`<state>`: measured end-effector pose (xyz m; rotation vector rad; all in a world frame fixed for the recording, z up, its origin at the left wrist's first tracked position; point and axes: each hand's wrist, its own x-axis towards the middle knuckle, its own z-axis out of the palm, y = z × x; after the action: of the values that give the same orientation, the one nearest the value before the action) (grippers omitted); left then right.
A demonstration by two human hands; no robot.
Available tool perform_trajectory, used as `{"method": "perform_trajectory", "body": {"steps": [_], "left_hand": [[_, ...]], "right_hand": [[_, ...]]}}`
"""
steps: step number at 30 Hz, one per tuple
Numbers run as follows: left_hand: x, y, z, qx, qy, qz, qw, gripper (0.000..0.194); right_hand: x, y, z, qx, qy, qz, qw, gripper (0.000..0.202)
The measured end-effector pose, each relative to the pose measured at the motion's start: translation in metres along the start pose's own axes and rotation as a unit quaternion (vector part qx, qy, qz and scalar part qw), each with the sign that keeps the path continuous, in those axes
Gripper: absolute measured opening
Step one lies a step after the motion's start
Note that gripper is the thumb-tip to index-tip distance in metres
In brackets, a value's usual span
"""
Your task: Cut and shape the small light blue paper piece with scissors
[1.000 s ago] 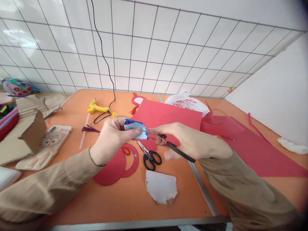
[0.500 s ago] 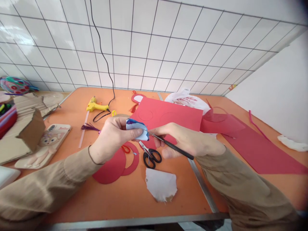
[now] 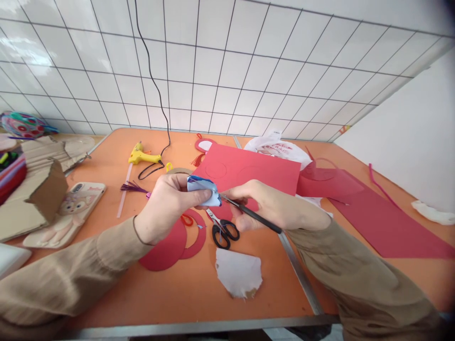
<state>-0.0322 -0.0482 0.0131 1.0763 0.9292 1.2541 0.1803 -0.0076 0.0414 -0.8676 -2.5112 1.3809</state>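
Between the thumb and fingers of my left hand (image 3: 165, 201) is a small folded light-blue piece (image 3: 202, 191) with a dark-blue scalloped edge; whether it is paper or cloth I cannot tell. My right hand (image 3: 270, 206) grips a slim black-handled tool (image 3: 259, 219) with a thin metal tip. That tip is at the right edge of the blue piece, and its exact kind is partly hidden by my fingers. Black-handled scissors (image 3: 224, 233) lie on the table below my hands. Red paper discs and a ring (image 3: 199, 241) lie under and beside my left wrist.
A torn white scrap (image 3: 239, 273) lies near the front. Behind my hands are red sheets (image 3: 263, 168) and a white plastic bag (image 3: 279, 147). A yellow glue gun (image 3: 144, 155) with a black cord rests at back left, near a phone (image 3: 71, 215) and cardboard (image 3: 39, 194).
Both hands stay close together. The black-handled tool has shifted slightly, its rear end moving a little left and up, and the blue piece has turned slightly. The table things stay put.
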Motion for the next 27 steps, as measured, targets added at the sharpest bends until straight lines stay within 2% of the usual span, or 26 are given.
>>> {"method": "perform_trajectory", "body": {"steps": [6, 19, 27], "left_hand": [[-0.0006, 0.0015, 0.0003, 0.005, 0.009, -0.008, 1.0, 0.003], [0.0011, -0.0016, -0.0017, 0.026, 0.004, 0.007, 1.0, 0.004], [0.0002, 0.0021, 0.0008, -0.018, 0.003, -0.018, 1.0, 0.007]], "right_hand": [[0.0021, -0.0004, -0.0003, -0.017, 0.015, 0.006, 1.0, 0.036], [0.0002, -0.0026, -0.0002, -0.004, 0.011, 0.03, 0.999, 0.03], [-0.0008, 0.0026, -0.0002, -0.009, 0.029, 0.034, 0.999, 0.027]]}}
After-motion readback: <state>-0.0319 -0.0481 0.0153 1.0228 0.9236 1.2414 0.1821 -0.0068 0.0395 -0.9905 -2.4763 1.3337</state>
